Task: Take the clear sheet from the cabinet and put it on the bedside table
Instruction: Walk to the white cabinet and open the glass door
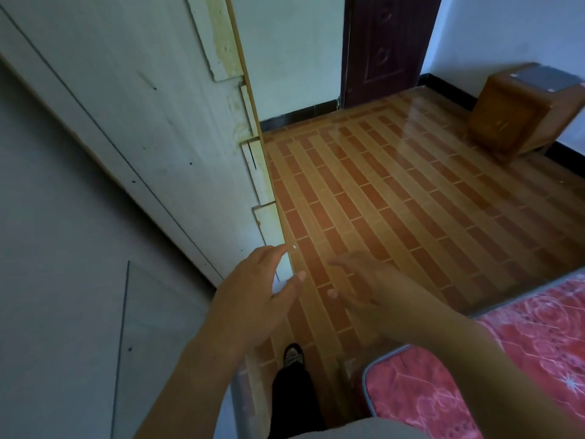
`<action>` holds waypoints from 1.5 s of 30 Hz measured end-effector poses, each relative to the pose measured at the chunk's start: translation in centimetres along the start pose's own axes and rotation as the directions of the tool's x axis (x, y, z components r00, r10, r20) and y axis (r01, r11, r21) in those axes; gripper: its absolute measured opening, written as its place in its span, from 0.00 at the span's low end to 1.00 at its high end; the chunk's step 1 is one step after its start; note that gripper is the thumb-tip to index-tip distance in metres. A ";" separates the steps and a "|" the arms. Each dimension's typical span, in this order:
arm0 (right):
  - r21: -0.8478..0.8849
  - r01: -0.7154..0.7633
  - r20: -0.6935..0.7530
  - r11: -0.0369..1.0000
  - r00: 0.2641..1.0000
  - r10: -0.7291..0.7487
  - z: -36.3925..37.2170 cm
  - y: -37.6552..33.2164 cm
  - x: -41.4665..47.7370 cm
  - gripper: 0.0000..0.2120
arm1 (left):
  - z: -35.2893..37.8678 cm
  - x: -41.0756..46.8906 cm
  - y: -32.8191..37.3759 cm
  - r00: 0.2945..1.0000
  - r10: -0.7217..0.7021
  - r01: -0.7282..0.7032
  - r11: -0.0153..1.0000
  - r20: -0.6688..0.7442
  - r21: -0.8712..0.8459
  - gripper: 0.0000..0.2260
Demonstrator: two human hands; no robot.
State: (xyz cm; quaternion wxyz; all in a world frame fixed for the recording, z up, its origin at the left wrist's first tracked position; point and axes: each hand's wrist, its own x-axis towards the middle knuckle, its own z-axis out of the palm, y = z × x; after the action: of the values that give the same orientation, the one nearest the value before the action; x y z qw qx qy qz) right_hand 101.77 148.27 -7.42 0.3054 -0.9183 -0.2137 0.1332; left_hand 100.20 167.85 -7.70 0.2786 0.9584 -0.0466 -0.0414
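Observation:
The clear sheet (158, 331) lies flat on the grey cabinet surface (63, 217) at the lower left; its thin dark edge and one corner show, and its lower part runs out of view. My left hand (253, 299) hovers at the cabinet's right edge, just right of the sheet, fingers spread and holding nothing. My right hand (357, 280) is beside it over the floor, also spread and holding nothing. The wooden bedside table (519, 115) stands far off at the upper right against the wall, with a dark flat panel on its top.
A white, worn cabinet panel (177, 122) rises on the left. Orange brick-pattern floor tiles (395, 201) stretch between me and the bedside table. A bed with a red patterned mattress (522, 359) fills the lower right. A dark door (386, 45) is at the back. My shoe (292, 354) is below.

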 end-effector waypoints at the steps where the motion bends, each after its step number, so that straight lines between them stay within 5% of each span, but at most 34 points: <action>1: 0.000 -0.007 -0.014 1.000 1.000 0.007 0.0 0.3 1.6 0.22 | -0.3 1.6 -0.7 1.000 0.010 -0.010 1.000 0.011 -0.004 0.27; 10: -0.016 -0.097 -0.147 0.995 0.985 0.093 -4.0 -0.1 16.0 0.25 | -5.7 16.4 -5.6 0.991 0.125 -0.126 0.992 0.038 0.017 0.26; 23: 0.106 -0.338 -0.243 0.935 0.903 0.354 -8.2 8.1 21.6 0.25 | -3.4 32.2 -2.5 0.888 0.355 -0.351 0.934 0.292 -0.070 0.25; 35: 0.128 -0.439 -0.290 0.889 0.841 0.457 -19.3 23.2 29.7 0.25 | 3.1 51.8 7.8 0.798 0.390 -0.404 0.912 0.459 -0.073 0.24; 45: 0.045 -0.398 -0.207 0.916 0.894 0.398 -31.3 32.2 40.9 0.25 | 4.8 67.6 12.1 0.870 0.261 -0.288 0.958 0.418 0.003 0.24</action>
State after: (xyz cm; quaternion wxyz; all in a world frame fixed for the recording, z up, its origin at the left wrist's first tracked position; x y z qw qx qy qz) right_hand 159.23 128.57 -7.63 0.2936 -0.9512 0.0124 0.0943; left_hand 165.93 147.52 -8.81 0.2339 0.9201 -0.2413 -0.2014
